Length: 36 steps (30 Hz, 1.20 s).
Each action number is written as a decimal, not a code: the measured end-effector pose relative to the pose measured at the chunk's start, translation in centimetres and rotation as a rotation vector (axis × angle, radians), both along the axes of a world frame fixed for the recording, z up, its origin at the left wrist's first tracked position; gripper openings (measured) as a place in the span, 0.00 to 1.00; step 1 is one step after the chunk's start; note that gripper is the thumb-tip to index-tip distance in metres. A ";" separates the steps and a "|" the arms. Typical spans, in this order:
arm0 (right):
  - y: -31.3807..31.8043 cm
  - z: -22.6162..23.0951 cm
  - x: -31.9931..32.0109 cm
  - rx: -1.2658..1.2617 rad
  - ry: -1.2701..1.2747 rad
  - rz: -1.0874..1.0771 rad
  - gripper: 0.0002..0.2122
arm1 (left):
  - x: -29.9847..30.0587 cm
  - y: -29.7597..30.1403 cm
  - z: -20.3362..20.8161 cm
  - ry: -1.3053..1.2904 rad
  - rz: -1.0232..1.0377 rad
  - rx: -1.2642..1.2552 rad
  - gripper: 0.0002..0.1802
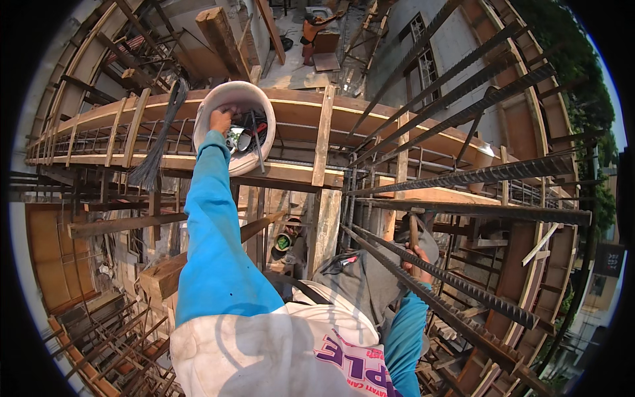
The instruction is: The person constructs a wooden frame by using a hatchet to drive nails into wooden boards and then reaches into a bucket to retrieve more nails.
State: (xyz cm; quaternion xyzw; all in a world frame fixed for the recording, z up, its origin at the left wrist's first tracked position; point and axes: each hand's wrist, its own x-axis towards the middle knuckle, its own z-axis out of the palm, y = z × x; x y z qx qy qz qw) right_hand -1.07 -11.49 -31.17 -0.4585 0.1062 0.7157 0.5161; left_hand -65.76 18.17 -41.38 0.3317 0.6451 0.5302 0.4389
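A whitish bucket (266, 106) stands on the wooden beam formwork (294, 114) ahead of me. Inside it lie dark tools, something red (260, 127) and a thin metal rod (256, 142). My left hand (223, 119) reaches into this bucket near its left wall, fingers curled. Whatever those fingers hold is hidden. Lower at the right, beside the upright rebars, my right hand (417, 260) is closed around a wooden handle (414, 233). The far end of that handle is partly covered by a rebar, so its kind is unclear.
Long ribbed rebars (463, 177) jut out to the right. A bundle of thin wire (159, 139) hangs over the formwork left of the bucket. A wooden beam end (162, 281) sticks out by my left arm. Far below, another person (309, 36) stands on the ground.
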 end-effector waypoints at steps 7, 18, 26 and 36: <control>0.3 -0.4 -0.2 0.045 0.003 0.025 0.13 | -1.7 -2.3 1.9 0.485 -0.122 0.019 0.20; -0.2 -1.0 0.5 0.064 -0.028 0.030 0.14 | 4.1 -6.2 7.7 0.984 -0.248 -0.414 0.40; 0.0 -0.7 0.2 0.043 -0.057 0.027 0.14 | 3.5 -5.9 10.3 -0.209 0.242 -0.035 0.39; 0.0 0.0 -0.6 0.044 -0.177 0.029 0.15 | 0.4 -8.2 1.6 0.688 -0.124 -0.288 0.18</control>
